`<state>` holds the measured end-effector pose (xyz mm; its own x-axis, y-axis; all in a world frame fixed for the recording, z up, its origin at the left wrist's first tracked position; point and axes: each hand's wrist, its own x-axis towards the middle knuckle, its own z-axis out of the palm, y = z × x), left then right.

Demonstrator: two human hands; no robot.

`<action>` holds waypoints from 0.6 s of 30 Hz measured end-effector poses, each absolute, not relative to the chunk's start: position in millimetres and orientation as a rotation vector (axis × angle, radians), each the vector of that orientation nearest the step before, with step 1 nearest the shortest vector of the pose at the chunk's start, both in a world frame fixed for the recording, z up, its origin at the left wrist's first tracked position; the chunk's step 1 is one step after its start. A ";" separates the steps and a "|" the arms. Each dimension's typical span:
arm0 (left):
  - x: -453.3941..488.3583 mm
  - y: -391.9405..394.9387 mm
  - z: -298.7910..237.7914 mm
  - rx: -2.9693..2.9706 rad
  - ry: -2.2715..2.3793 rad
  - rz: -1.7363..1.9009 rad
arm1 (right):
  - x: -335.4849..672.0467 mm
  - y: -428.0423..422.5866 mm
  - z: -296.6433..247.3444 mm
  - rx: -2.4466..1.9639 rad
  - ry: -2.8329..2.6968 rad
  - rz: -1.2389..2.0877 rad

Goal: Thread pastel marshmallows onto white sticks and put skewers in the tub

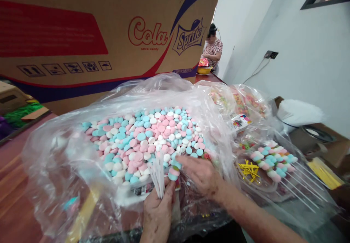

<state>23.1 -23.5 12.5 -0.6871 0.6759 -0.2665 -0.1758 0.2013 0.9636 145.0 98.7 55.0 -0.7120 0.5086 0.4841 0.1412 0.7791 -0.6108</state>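
My left hand (158,209) is closed around a bundle of white sticks (158,173), held upright at the near edge of a big clear plastic bag (68,151). The bag holds a heap of pink, blue and white marshmallow candies (147,137). My right hand (201,173) reaches into the bag's near right side, fingers pinched on a stick with pink and blue candies (173,173) threaded on it, right beside the bundle.
A large Cola Sprite cardboard box (109,35) stands behind the bag. To the right lie finished candy skewers (273,161), yellow twist ties (248,169), more bags of sweets (240,102) and a white paper stack (299,111). Another person (213,49) sits far back.
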 end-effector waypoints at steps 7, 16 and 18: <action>25.3 -24.5 22.2 0.517 1.741 1.488 | 188.1 161.9 81.2 -1.038 -2.683 0.321; 25.3 -24.6 24.1 0.486 1.705 1.483 | 193.5 154.4 71.3 -0.875 -3.046 -0.060; 25.1 -25.1 22.8 0.487 1.701 1.487 | 192.4 154.7 68.3 -0.863 -3.027 -0.043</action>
<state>25.1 -25.1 22.8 -0.6003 0.7346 -0.3162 -0.2155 0.2321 0.9485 192.4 154.7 68.3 -0.8496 0.5274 0.0010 0.5272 0.8493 0.0282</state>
